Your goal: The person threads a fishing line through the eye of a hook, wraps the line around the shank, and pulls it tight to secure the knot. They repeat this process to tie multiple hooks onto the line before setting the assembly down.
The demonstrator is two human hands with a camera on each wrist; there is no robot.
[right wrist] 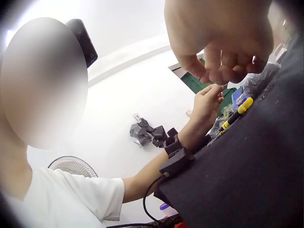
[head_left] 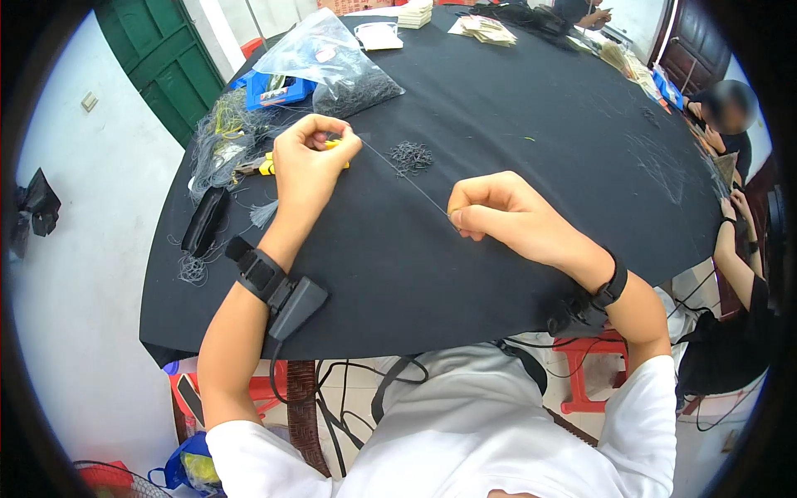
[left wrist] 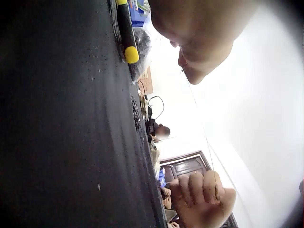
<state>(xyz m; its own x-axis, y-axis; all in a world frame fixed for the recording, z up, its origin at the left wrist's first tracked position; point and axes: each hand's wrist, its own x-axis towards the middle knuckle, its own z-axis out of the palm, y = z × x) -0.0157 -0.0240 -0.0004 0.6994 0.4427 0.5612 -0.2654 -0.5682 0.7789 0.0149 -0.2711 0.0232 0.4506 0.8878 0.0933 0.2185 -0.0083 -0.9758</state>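
Observation:
A thin line (head_left: 408,178) stretches straight between my two hands above the black-covered table. One end is pinched by my left hand (head_left: 309,162), its thumb and forefinger meeting at the tips. At the other end my right hand (head_left: 508,212) pinches the line, with the other fingers curled in. In the left wrist view the line (left wrist: 204,128) runs from the left fingertips down to the right hand (left wrist: 203,194). A small pile of dark curled pieces (head_left: 410,158) lies on the table just behind the line. Pliers with yellow-and-black handles (head_left: 266,165) lie partly hidden behind my left hand.
Tangled line (head_left: 222,133), a blue box (head_left: 278,91) and a clear bag of dark pieces (head_left: 357,87) sit at the back left. Left of my forearm lies a black case (head_left: 205,222). Other people sit along the right edge. Paper stacks (head_left: 481,30) stand at the far side.

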